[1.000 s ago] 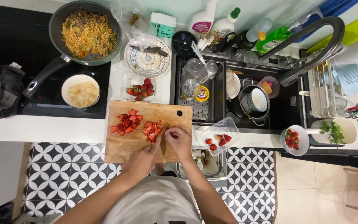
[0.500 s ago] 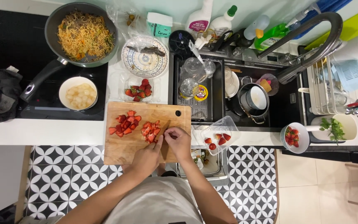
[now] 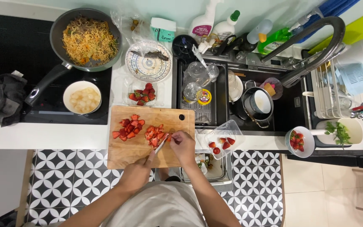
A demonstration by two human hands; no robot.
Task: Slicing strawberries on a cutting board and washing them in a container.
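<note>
A wooden cutting board [image 3: 127, 157] lies on the white counter edge and carries two piles of cut strawberry pieces [image 3: 127, 128]. My left hand [image 3: 134, 173] grips a knife [image 3: 161, 145] whose blade points at the right-hand pile [image 3: 154, 135]. My right hand [image 3: 184, 145] rests at the board's right edge, fingertips pinching a strawberry piece [image 3: 169, 136] against the blade tip. Just right of that hand, a clear plastic tub [image 3: 225, 130] holds a few strawberries.
A pan of noodles [image 3: 88, 38] and a white bowl [image 3: 82, 97] sit on the black hob at left. Behind the board are a tub of whole strawberries [image 3: 142, 95] and a patterned plate [image 3: 148, 63]. The sink [image 3: 286, 109] holds dishes, and a white bowl of strawberries [image 3: 298, 141] sits to its right.
My left hand with the knife has drawn back slightly toward me. My right hand stays at the right-hand pile. The strawberry piles look the same.
</note>
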